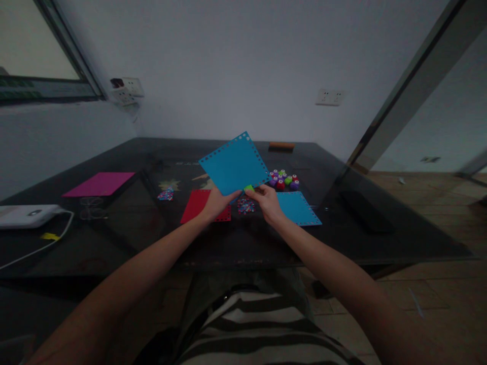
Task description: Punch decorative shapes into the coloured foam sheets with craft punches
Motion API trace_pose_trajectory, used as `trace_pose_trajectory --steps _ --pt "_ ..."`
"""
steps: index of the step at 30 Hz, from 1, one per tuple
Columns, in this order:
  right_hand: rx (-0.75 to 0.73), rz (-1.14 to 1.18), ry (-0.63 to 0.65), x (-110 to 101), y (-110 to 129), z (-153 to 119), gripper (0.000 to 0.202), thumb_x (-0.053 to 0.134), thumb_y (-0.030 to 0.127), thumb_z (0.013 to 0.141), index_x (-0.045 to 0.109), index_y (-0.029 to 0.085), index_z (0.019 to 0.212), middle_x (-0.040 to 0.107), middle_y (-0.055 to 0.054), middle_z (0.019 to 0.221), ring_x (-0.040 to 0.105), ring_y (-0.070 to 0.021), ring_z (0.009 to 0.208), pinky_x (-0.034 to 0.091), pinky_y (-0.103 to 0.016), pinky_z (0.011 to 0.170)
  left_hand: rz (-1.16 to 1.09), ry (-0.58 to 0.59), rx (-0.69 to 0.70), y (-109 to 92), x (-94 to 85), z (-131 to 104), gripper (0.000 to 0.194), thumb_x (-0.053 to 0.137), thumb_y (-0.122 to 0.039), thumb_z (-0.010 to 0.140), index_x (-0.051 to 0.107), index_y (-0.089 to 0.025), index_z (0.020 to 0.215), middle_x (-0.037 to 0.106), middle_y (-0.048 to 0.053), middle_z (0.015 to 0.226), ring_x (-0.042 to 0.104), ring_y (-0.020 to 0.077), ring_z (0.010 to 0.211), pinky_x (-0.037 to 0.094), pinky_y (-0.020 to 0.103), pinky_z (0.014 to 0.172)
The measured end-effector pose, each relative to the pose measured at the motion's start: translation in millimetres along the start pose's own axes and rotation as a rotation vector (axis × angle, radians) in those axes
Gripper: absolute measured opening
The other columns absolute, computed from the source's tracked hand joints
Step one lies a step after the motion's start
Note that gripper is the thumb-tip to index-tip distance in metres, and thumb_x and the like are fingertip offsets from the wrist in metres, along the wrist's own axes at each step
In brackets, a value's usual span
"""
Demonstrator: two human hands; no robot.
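My left hand (216, 204) grips the lower edge of a blue sheet of paper (236, 163), tilted up above the table. Holes run along several of the sheet's edges. At its near right edge, my right hand (268, 202) is closed around a small green paper punch (248, 188). Whether the paper sits inside the punch I cannot tell. Below my hands lies a heap of coloured paper dots (246, 206). Under my left wrist is a red sheet (193, 205) with holes along its edge. A second blue sheet (299, 207), also holed, lies beside my right hand.
Several small coloured punches (282, 180) stand behind the right blue sheet. Further left are another dot heap (166, 194), a magenta sheet (101, 184) and a white device (30, 216) with a cable. A dark flat object (366, 212) lies right; an orange-brown bar (281, 146) lies far back.
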State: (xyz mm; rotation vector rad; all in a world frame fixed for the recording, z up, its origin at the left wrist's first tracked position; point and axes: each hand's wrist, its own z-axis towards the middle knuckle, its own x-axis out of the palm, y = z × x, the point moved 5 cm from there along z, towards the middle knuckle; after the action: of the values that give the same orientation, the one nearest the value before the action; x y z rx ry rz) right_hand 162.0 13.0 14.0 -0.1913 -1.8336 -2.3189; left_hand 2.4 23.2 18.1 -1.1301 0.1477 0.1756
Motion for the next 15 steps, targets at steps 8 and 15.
trace_pose_trajectory --steps 8,15 --pt "0.008 -0.022 0.016 2.2 -1.2 0.1 0.032 0.079 0.039 0.054 0.061 0.018 0.069 0.065 -0.002 0.072 0.060 -0.0171 0.074 0.045 -0.032 0.074 0.015 -0.011 0.041 0.2 -1.3 2.4 0.059 0.071 -0.037 0.068 0.054 -0.013 0.120 0.061 0.016 0.121 0.059 0.0290 0.110 0.043 0.048 0.097" --pt "0.026 0.049 0.066 7.5 1.7 -3.5 0.030 0.078 0.035 0.056 0.062 0.018 0.075 0.068 -0.003 0.081 0.062 -0.0173 0.078 0.047 -0.034 0.080 0.010 -0.023 0.049 -2.5 -3.0 2.5 0.053 0.071 -0.034 0.068 0.056 -0.012 0.114 0.064 0.016 0.116 0.061 0.0275 0.106 0.046 0.045 0.095"
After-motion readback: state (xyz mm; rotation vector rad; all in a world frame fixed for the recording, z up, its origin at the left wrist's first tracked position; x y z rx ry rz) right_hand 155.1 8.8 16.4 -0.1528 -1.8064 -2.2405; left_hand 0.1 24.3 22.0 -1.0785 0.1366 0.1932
